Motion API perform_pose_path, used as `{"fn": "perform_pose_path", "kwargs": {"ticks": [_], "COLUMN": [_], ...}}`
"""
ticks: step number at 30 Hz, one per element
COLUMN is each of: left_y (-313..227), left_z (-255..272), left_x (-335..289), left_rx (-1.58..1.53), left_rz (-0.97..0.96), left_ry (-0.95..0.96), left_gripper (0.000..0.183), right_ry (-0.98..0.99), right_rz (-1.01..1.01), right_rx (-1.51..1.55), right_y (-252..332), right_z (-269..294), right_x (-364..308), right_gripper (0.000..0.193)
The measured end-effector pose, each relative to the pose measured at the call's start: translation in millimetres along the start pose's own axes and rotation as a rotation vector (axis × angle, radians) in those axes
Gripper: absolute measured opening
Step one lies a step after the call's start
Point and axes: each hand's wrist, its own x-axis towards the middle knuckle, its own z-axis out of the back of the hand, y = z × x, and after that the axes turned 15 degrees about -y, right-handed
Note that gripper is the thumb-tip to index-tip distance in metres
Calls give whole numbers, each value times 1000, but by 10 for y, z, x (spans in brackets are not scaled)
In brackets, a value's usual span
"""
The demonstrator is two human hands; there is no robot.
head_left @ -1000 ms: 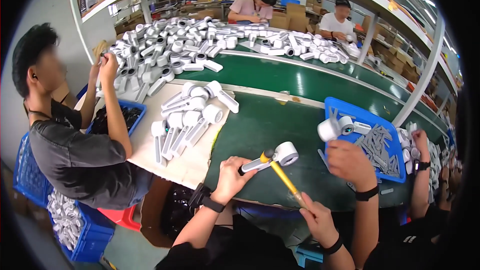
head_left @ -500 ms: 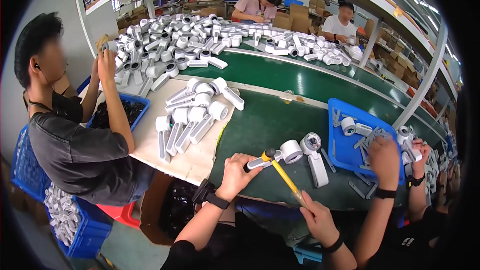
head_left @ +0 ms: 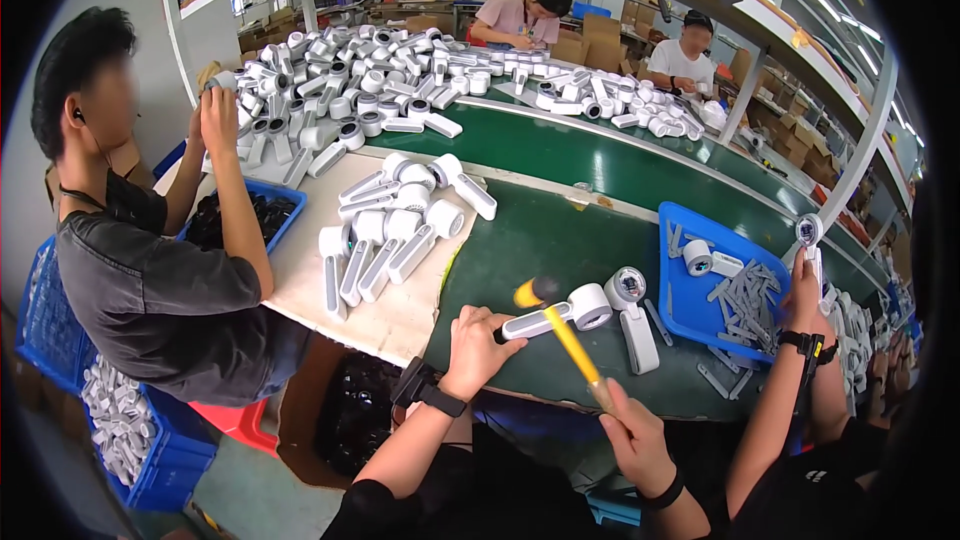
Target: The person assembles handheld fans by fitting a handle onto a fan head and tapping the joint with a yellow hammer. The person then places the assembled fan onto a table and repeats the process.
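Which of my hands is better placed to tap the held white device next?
Probably the right hand: it grips the yellow hammer, whose head is near the white device, while the left hand holds that device's handle.

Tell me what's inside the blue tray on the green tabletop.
The blue tray holds piled flat grey strips and a white round-headed handheld device. The tray floor beneath the pile is covered and cannot be seen.

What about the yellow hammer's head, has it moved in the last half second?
Yes. Against the blue tray, the hammer head has shifted up in the picture; it overlapped the device handle before and now shows just beyond it.
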Motion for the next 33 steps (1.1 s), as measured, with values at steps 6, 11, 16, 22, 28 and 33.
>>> {"fn": "perform_pose_path", "kwargs": {"ticks": [6,11,16,22,28,33], "left_y": [57,51,24,6,-6,-35], "left_z": [-27,-18,-37,-3,11,19], "left_x": [-16,7,9,-13,-22,-20], "left_rx": [0,55,19,23,49,45], "left_rz": [-6,13,-21,3,9,14], "left_ry": [-75,-17,-73,-37,-31,-22], "left_gripper": [35,34,36,33,34,33], "right_ry": [217,232,105,-30,26,54], "right_rz": [-73,-88,-95,-110,-110,-121], "right_rx": [-94,-137,-58,-103,-165,-166], "right_y": [64,13,-57,-143,-200,-321], "right_z": [16,32,36,142,176,168], "right_x": [17,59,-20,-53,10,-40], "right_gripper": [48,49,49,49,49,50]}}
